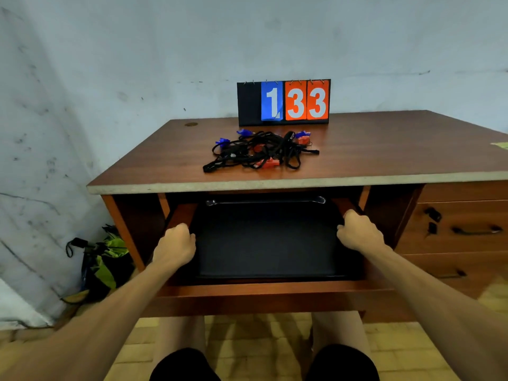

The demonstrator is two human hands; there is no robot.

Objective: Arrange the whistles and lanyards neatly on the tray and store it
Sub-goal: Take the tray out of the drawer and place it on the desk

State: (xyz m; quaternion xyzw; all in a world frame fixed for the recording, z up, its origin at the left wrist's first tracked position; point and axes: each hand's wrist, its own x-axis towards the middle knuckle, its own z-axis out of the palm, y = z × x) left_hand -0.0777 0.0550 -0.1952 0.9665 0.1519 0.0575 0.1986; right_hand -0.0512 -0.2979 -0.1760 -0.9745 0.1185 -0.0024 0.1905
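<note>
The tray (269, 243) lies low in the centre of the frame, on the pull-out shelf (261, 291) under the desk (384, 149). The left hand (176, 243) and right hand (357, 229) each curl their fingers over a side rim. Lifting it level, both sides together, should bring it clear of the shelf. The whistles and lanyards (261, 149) sit tangled on the desktop above. Behind them the scoreboard (283, 103) reads 1, 3, 3.
</note>
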